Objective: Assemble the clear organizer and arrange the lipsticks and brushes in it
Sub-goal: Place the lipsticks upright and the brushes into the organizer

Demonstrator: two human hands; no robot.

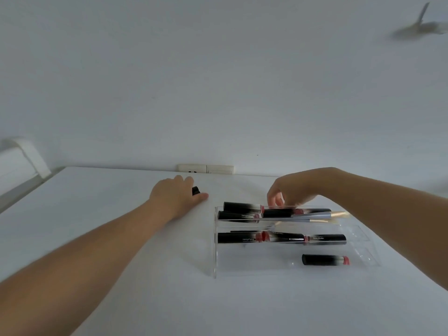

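A clear stepped organizer [215, 253] stands on the white table, right of centre. Several black lipsticks lie in its tiers: some on the top tier [238, 206], some on the middle tier [236, 238], one on the lowest tier [324, 259]. Brushes [339, 214] with gold ferrules lie on the top tier at the right. My left hand [175, 196] reaches to the table behind the organizer, its fingers curled round a black lipstick [195, 190]. Above the top tier my right hand [288, 190] hangs with fingertips down at the lipsticks; whether it pinches one I cannot tell.
The white table [109, 238] runs back to a white wall with an outlet plate [206, 169]. A white chair back [21, 156] stands at the far left. A blurred fan [421, 26] shows at the top right.
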